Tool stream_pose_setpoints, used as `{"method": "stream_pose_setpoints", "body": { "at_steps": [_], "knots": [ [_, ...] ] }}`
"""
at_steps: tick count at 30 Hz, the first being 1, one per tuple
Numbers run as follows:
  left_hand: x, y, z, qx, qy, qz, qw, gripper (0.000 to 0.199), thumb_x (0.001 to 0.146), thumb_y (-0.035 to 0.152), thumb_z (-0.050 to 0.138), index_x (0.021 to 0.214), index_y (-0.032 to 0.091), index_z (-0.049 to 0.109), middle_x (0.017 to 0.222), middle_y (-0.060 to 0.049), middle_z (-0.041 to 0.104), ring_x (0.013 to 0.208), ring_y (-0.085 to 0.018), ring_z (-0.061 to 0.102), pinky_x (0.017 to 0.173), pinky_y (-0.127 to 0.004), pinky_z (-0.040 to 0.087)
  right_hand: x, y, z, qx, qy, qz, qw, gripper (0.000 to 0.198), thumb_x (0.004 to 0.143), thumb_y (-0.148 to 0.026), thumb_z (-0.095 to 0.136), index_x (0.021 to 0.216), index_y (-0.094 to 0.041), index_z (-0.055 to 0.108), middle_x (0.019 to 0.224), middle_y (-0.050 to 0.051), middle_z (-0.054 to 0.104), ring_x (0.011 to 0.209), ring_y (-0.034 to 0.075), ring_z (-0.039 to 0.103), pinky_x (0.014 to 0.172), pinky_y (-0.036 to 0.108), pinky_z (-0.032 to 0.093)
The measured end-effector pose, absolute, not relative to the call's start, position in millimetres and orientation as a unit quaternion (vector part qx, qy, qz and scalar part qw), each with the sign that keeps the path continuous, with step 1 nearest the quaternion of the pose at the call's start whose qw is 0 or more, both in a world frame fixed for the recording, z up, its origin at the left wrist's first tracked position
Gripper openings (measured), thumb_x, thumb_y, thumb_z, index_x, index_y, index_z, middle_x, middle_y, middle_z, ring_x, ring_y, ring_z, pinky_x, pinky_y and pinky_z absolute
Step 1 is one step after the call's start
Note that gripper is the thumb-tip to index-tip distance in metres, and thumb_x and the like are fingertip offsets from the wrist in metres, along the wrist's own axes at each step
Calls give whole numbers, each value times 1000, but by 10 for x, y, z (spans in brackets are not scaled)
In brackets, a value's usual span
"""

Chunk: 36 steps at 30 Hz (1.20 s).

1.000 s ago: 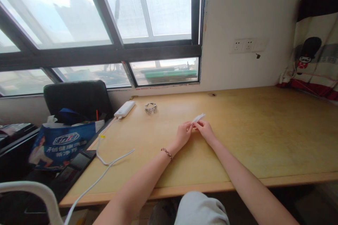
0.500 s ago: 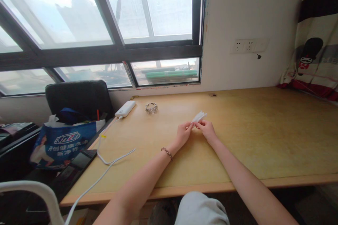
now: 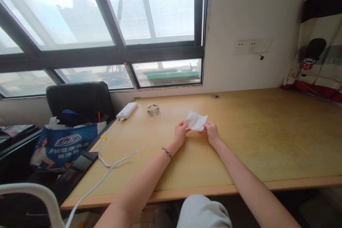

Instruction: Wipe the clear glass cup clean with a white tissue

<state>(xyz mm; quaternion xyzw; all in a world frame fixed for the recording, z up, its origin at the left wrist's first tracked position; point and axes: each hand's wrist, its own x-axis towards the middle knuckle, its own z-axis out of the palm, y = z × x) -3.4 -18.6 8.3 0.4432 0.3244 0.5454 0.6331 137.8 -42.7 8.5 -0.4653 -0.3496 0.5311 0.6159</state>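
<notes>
A white tissue [image 3: 196,120] is spread between my two hands over the middle of the wooden table [image 3: 267,131]. My left hand [image 3: 181,132] pinches its left edge, fingers closed. At the opposite edge my right hand [image 3: 211,131] grips the tissue between thumb and fingers. A braided bracelet [image 3: 167,153] circles my left wrist. Farther back and to the left, apart from both hands, a silver openwork ring-shaped object [image 3: 153,109] rests on the tabletop.
At the table's left edge lies a white power bank [image 3: 127,110] with a white cable [image 3: 112,165] trailing toward me. Left of the table, a blue shopping bag [image 3: 66,144] sits on a black chair [image 3: 80,96]. Wall sockets [image 3: 246,46] are above the table's back edge.
The tissue, bunched and narrow before, is now opened out flat. My hands have moved apart, the left one slightly to the left.
</notes>
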Motion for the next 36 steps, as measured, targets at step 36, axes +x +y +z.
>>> {"method": "stream_pose_setpoints", "body": {
  "at_steps": [36],
  "knots": [
    [-255, 72, 11, 573, 439, 454, 522, 43, 63, 22, 60, 105, 12, 51, 84, -9, 63, 61, -13, 59, 57, -25, 47, 1511, -299, -115, -626, -417, 299, 587, 35, 65, -48, 47, 53, -16, 55, 41, 0, 49, 44, 13, 45, 39, 22, 32]
  ]
}}
